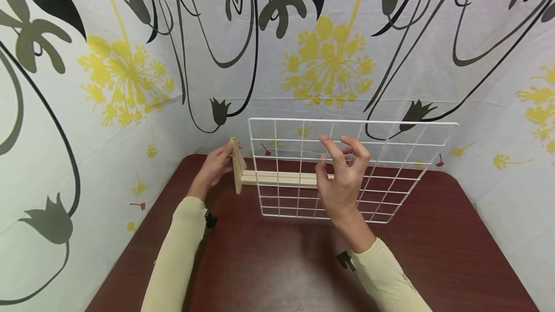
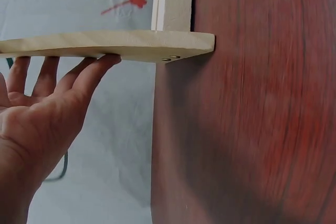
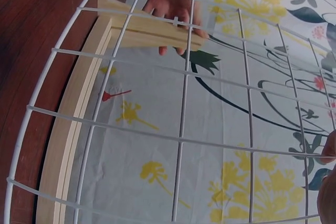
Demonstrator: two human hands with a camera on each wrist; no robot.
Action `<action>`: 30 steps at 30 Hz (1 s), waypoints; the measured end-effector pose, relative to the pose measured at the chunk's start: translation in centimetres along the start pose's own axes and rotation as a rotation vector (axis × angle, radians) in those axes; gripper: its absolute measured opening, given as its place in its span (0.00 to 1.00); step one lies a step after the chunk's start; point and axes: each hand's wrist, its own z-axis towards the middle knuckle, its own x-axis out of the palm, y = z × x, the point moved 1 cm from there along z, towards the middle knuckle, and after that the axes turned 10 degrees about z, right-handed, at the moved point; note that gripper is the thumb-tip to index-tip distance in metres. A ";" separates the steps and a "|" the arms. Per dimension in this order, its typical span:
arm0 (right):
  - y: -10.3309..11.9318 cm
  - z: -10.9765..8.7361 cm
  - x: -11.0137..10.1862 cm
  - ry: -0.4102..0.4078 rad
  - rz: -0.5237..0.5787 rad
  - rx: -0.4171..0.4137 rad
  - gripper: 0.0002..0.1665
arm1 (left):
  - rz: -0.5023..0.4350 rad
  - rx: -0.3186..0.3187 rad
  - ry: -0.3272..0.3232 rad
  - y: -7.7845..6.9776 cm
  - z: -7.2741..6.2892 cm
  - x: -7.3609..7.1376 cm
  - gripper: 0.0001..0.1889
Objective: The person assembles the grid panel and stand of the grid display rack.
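My left hand [image 1: 215, 166] holds the upright wooden end piece [image 1: 237, 167] of a wooden stand, its fingertips on the outer face in the left wrist view. From that end piece a grooved wooden bar [image 1: 282, 178] runs right along the table, behind a white wire grid [image 1: 299, 139]. My right hand [image 1: 344, 182] grips the grid's wires near the middle, with fingers bent and the thumb opposite. The grid tilts, its top edge farther off. Only fingertips [image 3: 328, 148] of that hand show at the right edge of the right wrist view. The bar's right end is hidden behind this hand.
The dark red wooden table [image 1: 269, 264] has rounded back corners. A white curtain [image 1: 269, 81] with yellow, grey and black flower prints hangs behind it and along both sides. Two small metal fastener heads [image 2: 170, 57] show on the end piece.
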 end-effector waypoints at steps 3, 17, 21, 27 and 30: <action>0.0 0.1 -0.1 0.000 0.005 0.001 0.28 | 0.012 0.018 0.001 -0.2 0.3 1.4 0.37; -0.2 0.3 -0.5 -0.013 -0.002 0.010 0.30 | 0.080 0.076 -0.146 -0.8 1.1 7.9 0.30; -0.5 0.3 -0.5 -0.005 -0.003 0.011 0.29 | 0.089 0.071 -0.145 -1.0 1.3 9.0 0.33; -1.1 0.6 -0.4 0.010 -0.007 0.003 0.27 | 0.117 0.074 -0.160 -0.8 1.5 9.7 0.33; -1.4 1.2 -0.3 0.011 -0.013 -0.002 0.26 | 0.134 0.088 -0.169 -0.8 1.4 9.6 0.30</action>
